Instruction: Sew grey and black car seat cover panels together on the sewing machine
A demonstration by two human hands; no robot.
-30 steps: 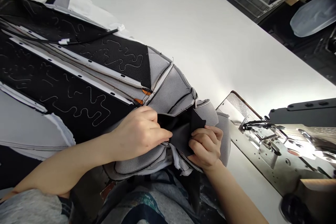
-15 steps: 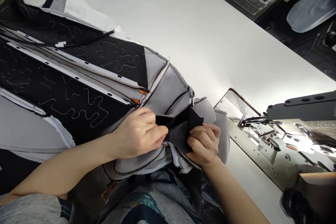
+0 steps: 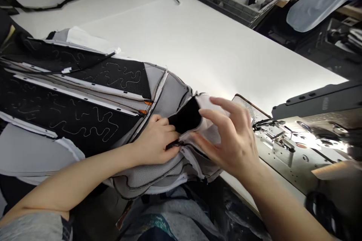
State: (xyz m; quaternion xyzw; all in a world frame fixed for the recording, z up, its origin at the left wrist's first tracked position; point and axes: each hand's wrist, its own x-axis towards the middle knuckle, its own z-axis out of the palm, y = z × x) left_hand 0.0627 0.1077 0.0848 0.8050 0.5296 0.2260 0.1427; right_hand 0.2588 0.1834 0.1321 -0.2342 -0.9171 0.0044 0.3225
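Our left hand [image 3: 157, 139] pinches the grey cover [image 3: 173, 92] beside its black panel [image 3: 187, 116] at the near side of the white table [image 3: 203, 41], our right hand [image 3: 239, 141] half open, its contact unclear; we seem mid-adjustment, and a two-handed grip would need those fingers closed.

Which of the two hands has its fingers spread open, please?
The right hand, nearer the machine: its fingers are spread apart, while those of the left hand curl together at the black fabric.

Left hand [image 3: 158, 140] curled, right hand [image 3: 233, 137] open
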